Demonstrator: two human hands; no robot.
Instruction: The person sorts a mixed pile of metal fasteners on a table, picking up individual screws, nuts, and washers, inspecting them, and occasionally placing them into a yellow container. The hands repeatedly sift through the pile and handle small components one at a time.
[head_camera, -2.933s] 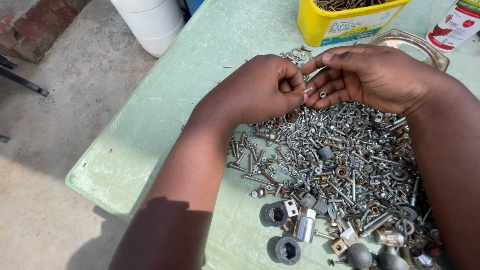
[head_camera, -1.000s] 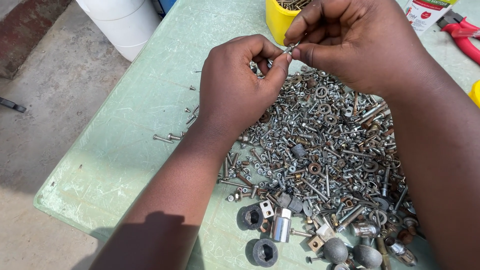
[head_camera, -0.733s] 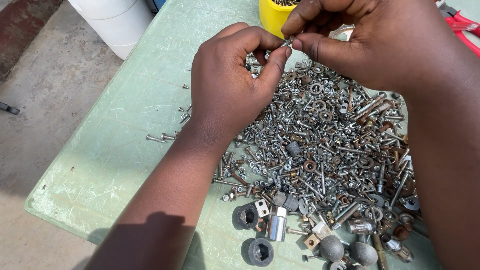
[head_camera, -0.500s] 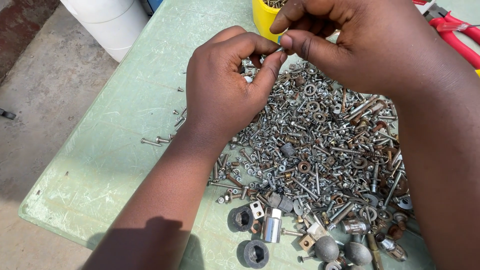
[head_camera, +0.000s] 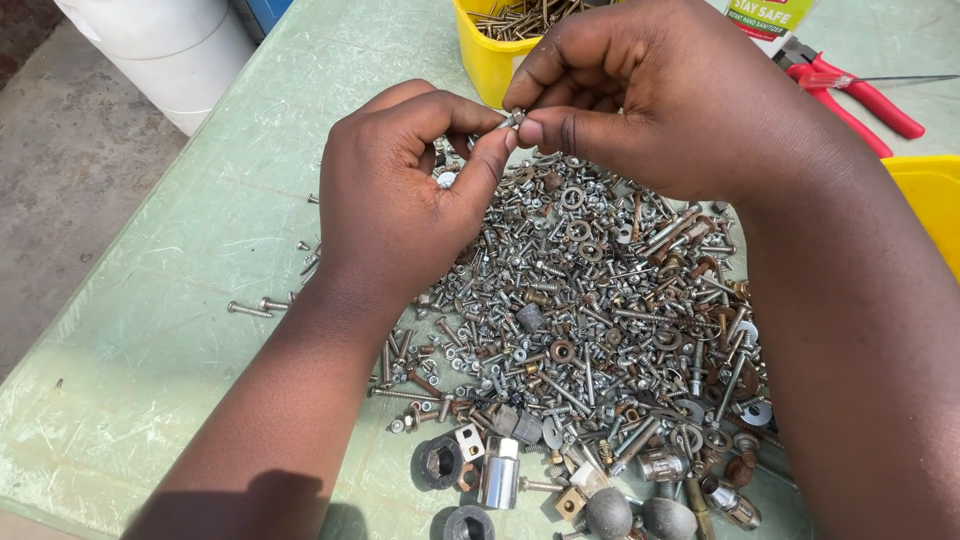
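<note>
Both hands meet above a big heap of mixed metal screws, nuts and washers (head_camera: 600, 330) on a pale green table (head_camera: 180, 330). My left hand (head_camera: 400, 200) and my right hand (head_camera: 650, 95) pinch one small silver screw (head_camera: 512, 120) between their fingertips, held in the air over the heap's far edge. Whether a nut sits on the screw I cannot tell.
A yellow tub (head_camera: 495, 50) of screws stands just behind the hands. Red-handled pliers (head_camera: 860, 95) lie at the back right, beside a second yellow container (head_camera: 925, 190). A white bucket (head_camera: 165, 50) stands on the floor at left. Larger black and chrome parts (head_camera: 490, 475) lie near the front edge.
The hands have stayed joined on the small screw, with the fingers shifting slightly. The view has moved closer and the heap has slid lower in the frame.
</note>
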